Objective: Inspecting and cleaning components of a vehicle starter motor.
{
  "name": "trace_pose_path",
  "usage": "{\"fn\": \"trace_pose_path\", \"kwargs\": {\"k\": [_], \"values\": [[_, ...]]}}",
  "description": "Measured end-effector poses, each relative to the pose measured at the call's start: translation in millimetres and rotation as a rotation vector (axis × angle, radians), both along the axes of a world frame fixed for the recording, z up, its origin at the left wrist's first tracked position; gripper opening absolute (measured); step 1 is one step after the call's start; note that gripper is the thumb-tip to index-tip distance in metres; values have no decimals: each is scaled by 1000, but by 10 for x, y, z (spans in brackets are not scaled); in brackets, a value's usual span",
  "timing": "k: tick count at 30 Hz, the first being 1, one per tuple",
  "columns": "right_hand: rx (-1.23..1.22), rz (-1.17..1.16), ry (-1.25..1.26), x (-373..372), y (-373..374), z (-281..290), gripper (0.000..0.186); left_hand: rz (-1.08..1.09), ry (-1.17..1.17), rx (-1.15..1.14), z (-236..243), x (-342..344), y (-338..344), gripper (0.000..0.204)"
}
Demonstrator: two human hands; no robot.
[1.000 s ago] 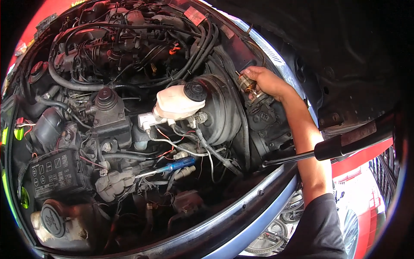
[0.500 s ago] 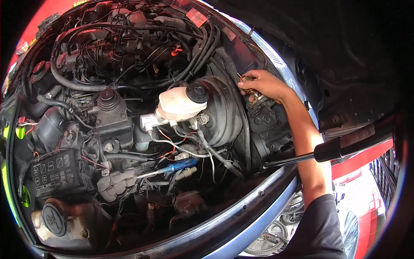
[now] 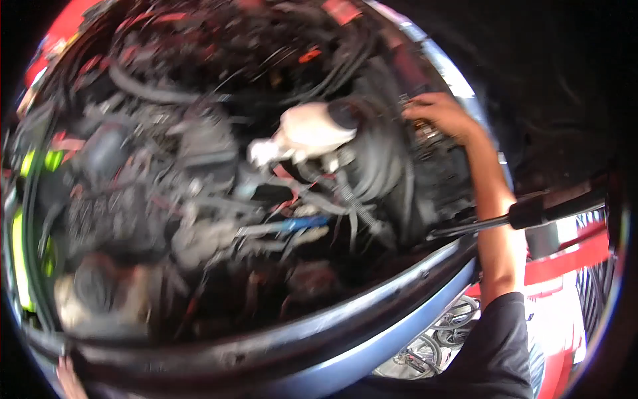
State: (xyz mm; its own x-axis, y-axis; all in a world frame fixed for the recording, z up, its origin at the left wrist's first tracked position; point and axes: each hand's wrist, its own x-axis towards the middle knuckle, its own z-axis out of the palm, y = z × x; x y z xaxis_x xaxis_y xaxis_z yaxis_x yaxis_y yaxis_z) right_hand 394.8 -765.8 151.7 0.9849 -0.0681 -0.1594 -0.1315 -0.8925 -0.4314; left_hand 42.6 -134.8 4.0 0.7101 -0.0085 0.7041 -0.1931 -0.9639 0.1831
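Two hands are in view. The right hand point(image 3: 438, 114) is at the far right of the engine bay point(image 3: 232, 359), its fingers bent and nearly closed around one small brown metal part point(image 3: 424, 129), which sits just beyond the big round black drum point(image 3: 382, 153). The left hand point(image 3: 68, 378) shows only in part at the lower left, by the outer edge of the bay; blur hides how far its fingers are open, and I cannot tell whether they hold anything.

One screwdriver point(image 3: 307, 223) with a blue handle lies across the wires, well apart from both hands. There are two tanks: a white one point(image 3: 312, 128) with one black cap point(image 3: 343, 114), and a yellowed one point(image 3: 70, 307) with one dark cap point(image 3: 94, 286). Both caps are on, and what the tanks contain cannot be seen. One black box point(image 3: 113, 223) is near the yellowed tank; its inside is hidden.
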Motion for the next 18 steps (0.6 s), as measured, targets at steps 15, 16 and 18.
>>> {"fn": "trace_pose_path", "kwargs": {"k": [15, 16, 18], "values": [[151, 109, 53, 241, -409, -163, 39, 87, -92, -162, -106, -134, -214, 40], [258, 123, 95, 262, -438, -112, 35, 99, -97, -157, -92, -130, -216, 40], [180, 165, 52, 272, -460, -200, 34, 126, -98, -152, -92, -208, -223, 41]]}}
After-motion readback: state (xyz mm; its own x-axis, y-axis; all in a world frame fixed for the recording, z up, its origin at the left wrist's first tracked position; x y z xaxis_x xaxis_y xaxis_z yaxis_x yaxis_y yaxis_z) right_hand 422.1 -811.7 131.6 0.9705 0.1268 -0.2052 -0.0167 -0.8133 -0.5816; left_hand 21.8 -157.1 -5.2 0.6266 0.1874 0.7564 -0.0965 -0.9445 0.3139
